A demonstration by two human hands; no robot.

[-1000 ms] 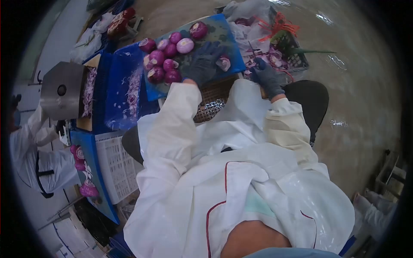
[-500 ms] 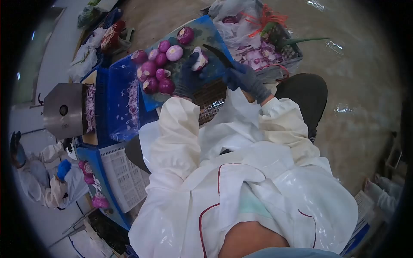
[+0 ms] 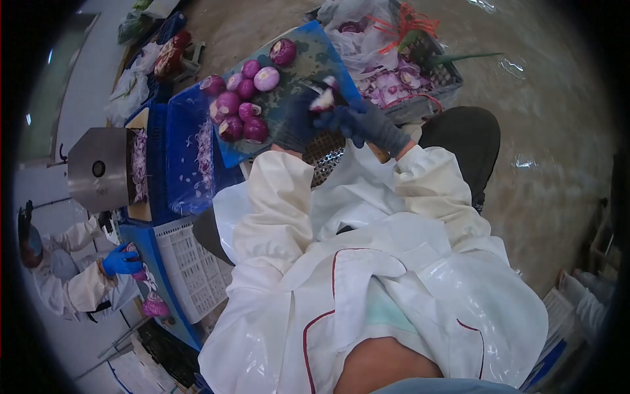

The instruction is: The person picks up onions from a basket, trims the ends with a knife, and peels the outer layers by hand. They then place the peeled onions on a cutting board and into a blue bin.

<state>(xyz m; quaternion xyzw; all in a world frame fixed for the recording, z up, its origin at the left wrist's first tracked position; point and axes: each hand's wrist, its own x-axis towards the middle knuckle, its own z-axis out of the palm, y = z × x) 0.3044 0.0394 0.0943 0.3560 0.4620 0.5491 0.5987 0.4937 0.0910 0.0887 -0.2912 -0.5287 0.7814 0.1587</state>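
Note:
My left hand (image 3: 296, 125), in a dark glove, is closed around a partly peeled red onion (image 3: 321, 101) above the near edge of the blue cutting board (image 3: 333, 49). Close against it, my right hand (image 3: 367, 122), gloved too, is wrapped round a knife (image 3: 311, 86). Its blade shows only in part beside the onion, and the handle is hidden by my fingers. Several red onions (image 3: 266, 79) are grouped on the board to the left of my hands.
Right of the board, a crate (image 3: 448, 80) holds onion peelings and plastic film. Shredded onion lies in a blue bin (image 3: 180, 154) beside a metal machine (image 3: 98, 169). At left, another person's blue-gloved hand (image 3: 122, 261) touches an onion on another board.
My right hand has moved left, bringing the knife to the onion, and the blade has turned. The other person's blue-gloved hand has moved right onto an onion.

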